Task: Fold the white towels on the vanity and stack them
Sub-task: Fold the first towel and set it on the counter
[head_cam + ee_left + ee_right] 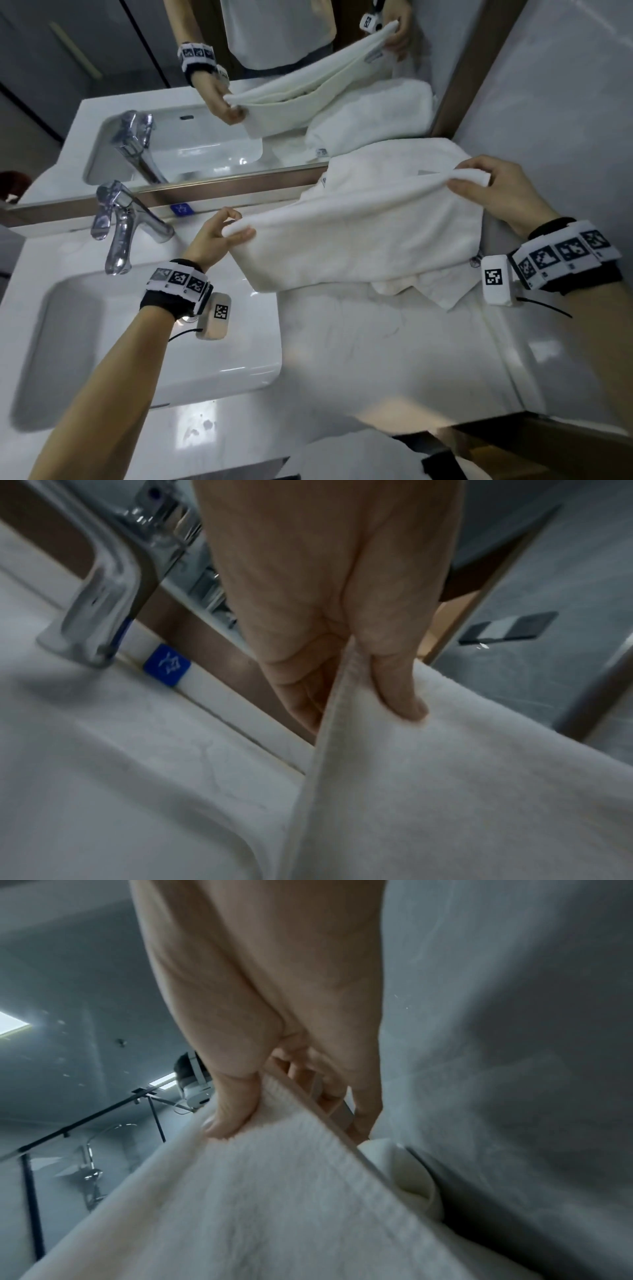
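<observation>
A white towel (346, 233) hangs doubled over, stretched between my two hands above the vanity top (376, 342). My left hand (227, 228) pinches its left end between thumb and fingers, near the faucet. My right hand (479, 186) pinches the right end, higher up by the wall. In the left wrist view the thumb (400, 696) presses on the towel (445, 791) edge. In the right wrist view the thumb (236, 1110) and curled fingers clamp the towel (274, 1191). Another crumpled white towel (387, 161) lies behind and under it against the mirror.
A chrome faucet (123, 222) stands left of the towels above a white sink basin (102, 342). The mirror (239, 85) runs along the back and a grey wall (565, 120) closes the right side. A blue tag (181, 209) sits on the ledge.
</observation>
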Demonstrator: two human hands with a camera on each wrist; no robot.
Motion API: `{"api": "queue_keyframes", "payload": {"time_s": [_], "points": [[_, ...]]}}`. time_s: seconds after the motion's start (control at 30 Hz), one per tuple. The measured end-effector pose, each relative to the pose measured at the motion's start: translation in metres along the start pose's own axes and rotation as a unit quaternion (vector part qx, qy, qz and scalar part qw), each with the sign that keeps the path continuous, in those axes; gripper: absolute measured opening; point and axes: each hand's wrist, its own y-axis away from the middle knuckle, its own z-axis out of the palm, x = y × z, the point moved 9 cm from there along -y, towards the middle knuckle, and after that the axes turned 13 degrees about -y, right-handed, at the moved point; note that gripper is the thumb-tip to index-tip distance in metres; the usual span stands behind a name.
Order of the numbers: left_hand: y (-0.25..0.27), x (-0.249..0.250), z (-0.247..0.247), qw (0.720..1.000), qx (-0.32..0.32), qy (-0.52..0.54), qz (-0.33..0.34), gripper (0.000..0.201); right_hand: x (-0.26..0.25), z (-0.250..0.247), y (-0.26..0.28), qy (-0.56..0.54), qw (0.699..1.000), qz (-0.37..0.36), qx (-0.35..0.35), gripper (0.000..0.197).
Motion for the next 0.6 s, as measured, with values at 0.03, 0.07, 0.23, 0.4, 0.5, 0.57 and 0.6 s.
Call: {"api": "queue_keyframes", "payload": {"time_s": [0.03,0.07,0.23,0.4,0.5,0.57,0.6], "points": [[0.005,0.004,0.000,1.000,-0.014,-0.017,0.012,0.028,-0.002,-0.002,0.005,0.001,1.000,-0.007,0.001,0.022],[0.010,0.009,0.000,0.998,-0.035,-0.042,0.026,0.027,-0.005,-0.003,0.011,0.005,1.000,-0.013,0.001,0.021],[0.042,0.044,0.005,0.957,-0.094,-0.234,0.143,0.024,-0.017,-0.005,0.045,0.062,0.996,-0.049,-0.037,0.025],[0.072,0.064,0.003,0.944,-0.112,-0.257,0.175,0.021,-0.009,-0.006,0.081,0.103,0.991,-0.041,-0.079,0.021],[0.087,0.065,0.006,0.941,-0.127,-0.258,0.178,0.024,0.001,-0.002,0.099,0.112,0.988,-0.033,-0.096,0.021],[0.091,0.057,0.007,0.943,-0.129,-0.262,0.159,0.020,0.008,0.001,0.107,0.122,0.986,-0.023,-0.113,0.022],[0.096,0.051,0.007,0.944,-0.120,-0.271,0.145,0.016,0.011,0.002,0.114,0.126,0.984,-0.017,-0.127,0.021]]}}
